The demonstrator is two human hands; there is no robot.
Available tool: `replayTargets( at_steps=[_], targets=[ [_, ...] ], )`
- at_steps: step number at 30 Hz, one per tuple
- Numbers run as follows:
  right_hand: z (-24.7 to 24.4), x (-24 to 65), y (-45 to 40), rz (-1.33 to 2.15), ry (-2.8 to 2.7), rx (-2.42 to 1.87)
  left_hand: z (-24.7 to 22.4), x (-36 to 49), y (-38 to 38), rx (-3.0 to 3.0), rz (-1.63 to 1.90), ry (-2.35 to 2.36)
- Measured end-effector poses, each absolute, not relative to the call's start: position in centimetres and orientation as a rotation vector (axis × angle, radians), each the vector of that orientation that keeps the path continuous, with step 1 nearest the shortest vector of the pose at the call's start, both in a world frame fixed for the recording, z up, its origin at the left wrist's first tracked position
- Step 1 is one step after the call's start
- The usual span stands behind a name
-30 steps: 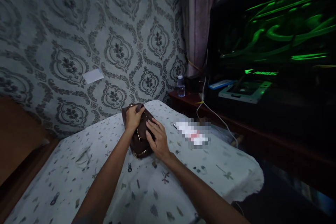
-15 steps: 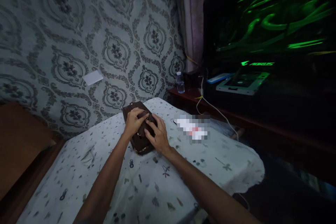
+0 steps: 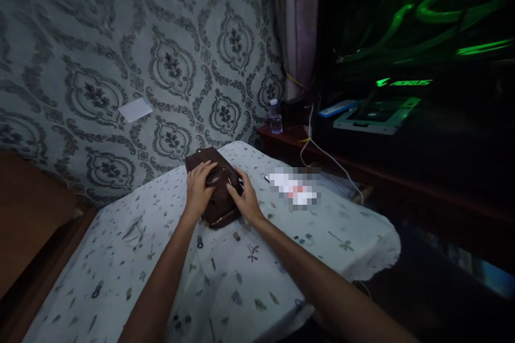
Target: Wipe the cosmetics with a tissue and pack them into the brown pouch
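A dark brown handbag point(image 3: 221, 213) with gold-coloured zips and fittings lies on the patterned cloth, between my two hands. My left hand point(image 3: 198, 187) curls over its left and top side, fingers bent over the leather and the thumb near a dark strap or flap. On the other side my right hand point(image 3: 248, 199) grips the bag's right edge, thumb on the top and fingers around the far side. My fingers hide part of the bag's top, so I cannot tell whether its zip is closed.
A white cloth with leaf prints point(image 3: 237, 278) covers the table. A phone point(image 3: 293, 187), blurred over, lies to the right. Beyond are a water bottle point(image 3: 276, 117), a white cable point(image 3: 332, 158) and a green-lit computer case point(image 3: 406, 43). A brown board point(image 3: 32, 214) stands at left.
Both hands have moved apart from the bag's middle, the right one to its right edge, the left one to its left side. The camera view has shifted slightly.
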State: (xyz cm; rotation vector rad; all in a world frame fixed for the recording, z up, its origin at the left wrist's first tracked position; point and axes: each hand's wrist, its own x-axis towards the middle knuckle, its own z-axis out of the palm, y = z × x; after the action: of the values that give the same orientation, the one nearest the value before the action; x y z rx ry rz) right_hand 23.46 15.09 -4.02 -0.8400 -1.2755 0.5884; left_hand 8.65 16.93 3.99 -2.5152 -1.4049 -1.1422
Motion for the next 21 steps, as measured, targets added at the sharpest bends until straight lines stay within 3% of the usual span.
replayTargets(
  at_steps=[13, 21],
  targets=[
    [-4.1, 23.3, 15.2, 0.560, -1.236, -0.783, 4.1, 8.6, 17.0, -2.531, -1.167, -1.467],
    [-3.0, 25.6, 16.6, 0.805, -1.280, -0.771, 4.0, 8.7, 17.2, -2.523, -1.209, -1.461]
  ],
)
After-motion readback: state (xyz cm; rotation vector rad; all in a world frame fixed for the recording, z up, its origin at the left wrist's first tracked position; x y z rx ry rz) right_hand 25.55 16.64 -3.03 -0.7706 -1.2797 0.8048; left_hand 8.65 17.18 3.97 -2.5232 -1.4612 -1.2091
